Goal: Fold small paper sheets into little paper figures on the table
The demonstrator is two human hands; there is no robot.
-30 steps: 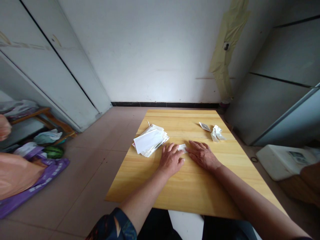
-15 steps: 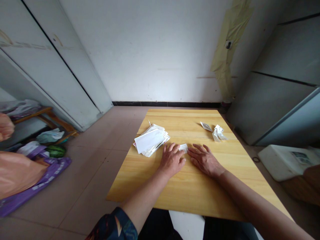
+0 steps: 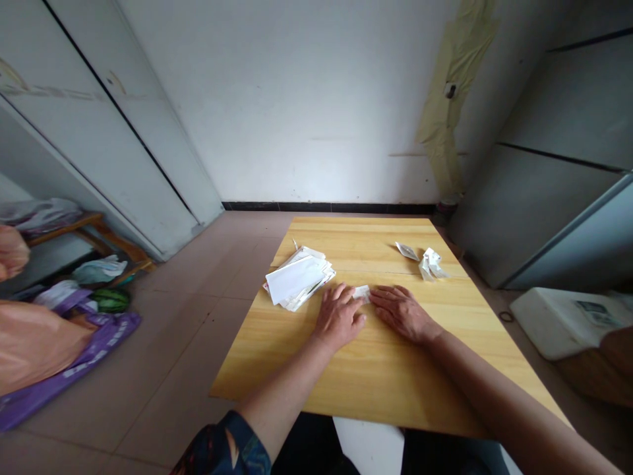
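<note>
At the far left, an orange plastic bag (image 3: 34,343) lies on a purple printed bag (image 3: 64,359) on the tiled floor, with a striped watermelon (image 3: 109,300) just beside them. A white cabinet (image 3: 113,119) stands behind them, and part of another orange shape is cut off by the left edge of the view.

In the middle is a pale wooden counter (image 3: 376,389). On its left half sits a loose stack of white envelopes (image 3: 295,280), slightly fanned. Just to its right, the person's left hand (image 3: 339,318) lies flat and open, with a patterned dark sleeve (image 3: 225,445) at the bottom of the view. A small white paper slip (image 3: 362,293) sits between the two hands, right at the left hand's fingertips; those fingers may overlap its edge, but I can't tell.

The right hand (image 3: 402,313) lies flat and open too, apart from the left and clamped on nothing. Its fingers have just settled lower and closer to the slip than they were half a second ago.

Farther right are a small card (image 3: 406,251) and crumpled white paper (image 3: 430,264), then a white foam box (image 3: 558,323) on the floor, cut off by the frame.
</note>
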